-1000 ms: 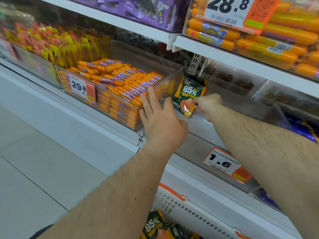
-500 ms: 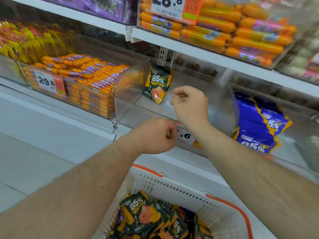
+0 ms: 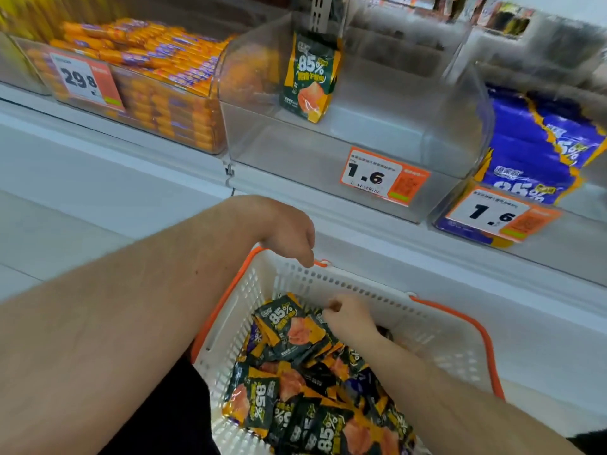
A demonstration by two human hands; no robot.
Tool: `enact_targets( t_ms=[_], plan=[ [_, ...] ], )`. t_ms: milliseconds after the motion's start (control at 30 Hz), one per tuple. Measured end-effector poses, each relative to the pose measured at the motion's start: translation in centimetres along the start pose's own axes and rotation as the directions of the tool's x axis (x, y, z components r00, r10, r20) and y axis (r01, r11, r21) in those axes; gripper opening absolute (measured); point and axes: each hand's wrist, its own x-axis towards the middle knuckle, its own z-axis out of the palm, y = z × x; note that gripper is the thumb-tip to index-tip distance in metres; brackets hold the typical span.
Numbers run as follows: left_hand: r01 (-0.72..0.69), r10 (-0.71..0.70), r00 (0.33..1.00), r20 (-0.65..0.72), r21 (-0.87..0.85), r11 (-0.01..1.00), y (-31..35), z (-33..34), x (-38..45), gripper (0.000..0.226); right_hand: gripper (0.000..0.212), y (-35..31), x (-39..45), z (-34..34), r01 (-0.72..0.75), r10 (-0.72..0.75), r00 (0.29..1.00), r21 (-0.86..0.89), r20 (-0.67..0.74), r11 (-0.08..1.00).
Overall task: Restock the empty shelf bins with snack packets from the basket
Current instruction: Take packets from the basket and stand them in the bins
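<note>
Since a moment ago the right hand [image 3: 349, 318] has dropped from the clear bin [image 3: 361, 139] into the white basket [image 3: 437, 336] at 6 o'clock, fingers pinching a packet [image 3: 290, 326] — long axis toward 11. The left hand [image 3: 289, 233] hangs loosely curled, holding nothing. One packet stands upright in the bin [image 3: 310, 77] at 12 — white shelving around.

White shelf [image 3: 115, 178] w/ three clear bins: left bin [image 3: 138, 103] of orange sticks, middle bin [image 3: 328, 149] w/ one packet [image 3: 310, 77], right bin [image 3: 512, 192] of blue packs.

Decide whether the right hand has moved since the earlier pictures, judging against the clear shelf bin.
Yes. The right hand has dropped from the clear shelf bin into the white basket, among the snack packets.
</note>
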Motion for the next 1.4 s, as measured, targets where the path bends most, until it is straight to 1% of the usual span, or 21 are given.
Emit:
enact_targets(
  t_ms=[100,167,200,267,333,367,467,533,667,733,800,900,1000,1067,1100,1167,1233,1300,1333,1367,1400],
  plan=[
    [-0.011,0.011,1.000,0.013,0.006,1.000,0.2,0.1,0.2,0.052,0.013,1.4,0.6,3.0,-0.087,0.089,0.989,-0.020,0.117,0.996],
    [-0.012,0.012,1.000,0.009,-0.002,1.000,0.3,0.0,0.3,0.051,0.024,1.3,0.8,4.4,-0.119,0.130,0.976,-0.070,0.174,0.990],
    [-0.010,0.010,1.000,0.005,-0.008,1.000,0.4,0.0,0.3,0.051,0.028,1.1,1.0,5.0,-0.114,0.135,0.975,-0.125,0.178,0.986],
    [-0.012,0.012,1.000,-0.001,-0.022,1.000,0.5,-0.1,0.4,0.051,0.037,0.5,1.4,6.1,-0.045,0.086,0.984,-0.245,0.158,0.969],
    [-0.015,0.015,1.000,-0.002,-0.034,0.999,0.5,-0.1,0.6,0.051,0.046,-0.2,1.9,7.0,-0.005,0.045,0.990,-0.282,0.135,0.959],
    [-0.015,0.015,1.000,0.001,-0.037,0.999,0.5,-0.2,0.7,0.051,0.055,-0.6,2.2,7.4,-0.010,0.048,0.990,-0.280,0.130,0.960],
    [-0.012,0.013,1.000,0.005,-0.028,1.000,0.5,-0.4,0.8,0.051,0.091,-1.4,3.0,8.5,-0.036,0.085,0.986,-0.314,0.143,0.949],
    [-0.009,0.009,1.000,0.000,-0.019,1.000,0.5,-0.6,1.0,0.050,0.099,-1.9,3.4,8.8,-0.054,0.107,0.985,-0.348,0.135,0.936],
    [-0.003,0.004,1.000,0.017,-0.023,1.000,0.6,-0.7,1.6,0.045,0.091,-2.0,4.1,8.9,-0.088,0.131,0.986,-0.352,0.101,0.932],
    [-0.011,0.011,1.000,0.025,-0.024,1.000,0.7,-0.8,1.8,0.045,0.082,-2.1,4.1,8.8,-0.090,0.132,0.988,-0.380,0.085,0.921],
    [-0.016,0.017,1.000,0.024,-0.022,1.000,0.9,-0.9,1.8,0.048,0.070,-2.1,4.0,8.3,-0.090,0.125,0.990,-0.375,0.070,0.923],
    [-0.027,0.028,1.000,0.014,-0.020,0.999,1.1,-1.2,1.6,0.047,0.039,-1.6,3.6,6.5,-0.069,0.099,0.990,-0.277,0.098,0.958],
    [-0.031,0.031,1.000,-0.002,-0.016,0.999,0.9,-1.5,1.1,0.046,0.026,-1.2,2.9,3.9,-0.027,0.051,0.984,-0.140,0.171,0.990],
    [-0.030,0.029,0.999,-0.020,-0.030,0.999,0.6,-1.7,0.6,0.046,0.009,-1.5,2.1,1.6,0.036,-0.023,0.982,-0.065,0.187,0.997],
    [-0.028,0.027,0.999,-0.033,-0.035,0.999,0.3,-1.8,0.4,0.047,0.007,-1.7,1.8,0.4,0.059,-0.057,0.979,-0.007,0.195,0.998],
    [-0.017,0.014,0.998,-0.065,-0.040,0.999,-0.2,-2.0,-0.1,0.051,0.009,-2.7,1.1,-2.1,0.100,-0.123,0.972,0.122,0.199,0.988],
    [0.009,-0.013,0.995,-0.099,-0.049,0.999,-0.9,-2.2,-0.4,0.059,0.015,-3.8,0.3,-4.4,0.157,-0.188,0.971,0.196,0.151,0.968],
    [0.014,-0.026,0.992,-0.127,-0.093,0.996,-1.6,-2.2,-0.7,0.067,0.018,-5.2,-0.7,-6.6,0.165,-0.206,0.973,0.301,0.108,0.939],
    [0.005,-0.021,0.990,-0.136,-0.120,0.993,-1.8,-2.3,-0.8,0.067,0.018,-5.7,-1.1,-7.5,0.170,-0.216,0.972,0.356,0.093,0.919],
    [-0.016,-0.004,0.990,-0.142,-0.136,0.991,-2.0,-2.4,-1.0,0.063,0.019,-6.5,-1.7,-8.5,0.182,-0.235,0.968,0.409,0.084,0.894],
    [-0.043,0.023,0.990,-0.142,-0.142,0.989,-2.1,-2.5,-1.0,0.054,0.020,-7.1,-2.1,-9.5,0.199,-0.258,0.964,0.450,0.073,0.871]
  ],
)
